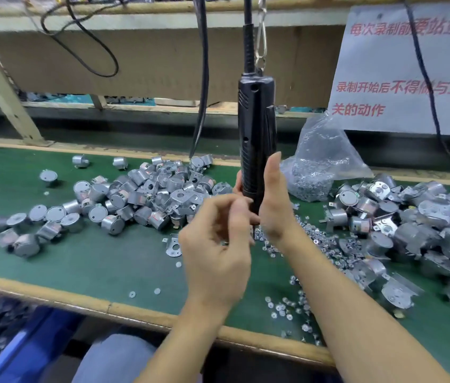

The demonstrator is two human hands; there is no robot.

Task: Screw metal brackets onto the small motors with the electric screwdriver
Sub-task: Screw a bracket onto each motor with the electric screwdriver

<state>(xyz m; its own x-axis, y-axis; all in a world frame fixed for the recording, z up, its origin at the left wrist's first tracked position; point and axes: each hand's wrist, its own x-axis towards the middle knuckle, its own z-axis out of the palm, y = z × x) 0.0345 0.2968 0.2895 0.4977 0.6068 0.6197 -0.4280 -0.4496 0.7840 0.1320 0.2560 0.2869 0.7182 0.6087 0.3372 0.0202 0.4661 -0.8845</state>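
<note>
Head view: the electric screwdriver (pixel 257 134) hangs upright from a hook over the middle of the green tabletop (pixel 94 258). The right hand (pixel 273 205) wraps its lower body, thumb pointing up. The left hand (pixel 215 244) is curled just in front of the bit, thumb and fingertips drawn together; blur hides whether it pinches a screw. Neither of the hands has a motor or a bracket.

Progress looks midway at best. The right heap (pixel 411 230), at centre right of the frame, seems to be motors already wearing plates. The left heap (pixel 149 194), at centre left, is mostly bare cans with some brackets mixed in, so plenty appears left. The present step reads as loading the bit.

Counted: one screwdriver, one plastic bag (pixel 317 167) of screws behind it, and two heaps of dozens each, too many to tally. One loose bracket (pixel 174 247) lies beside the left hand, and scattered screws (pixel 315 239) trail toward the lower right.
</note>
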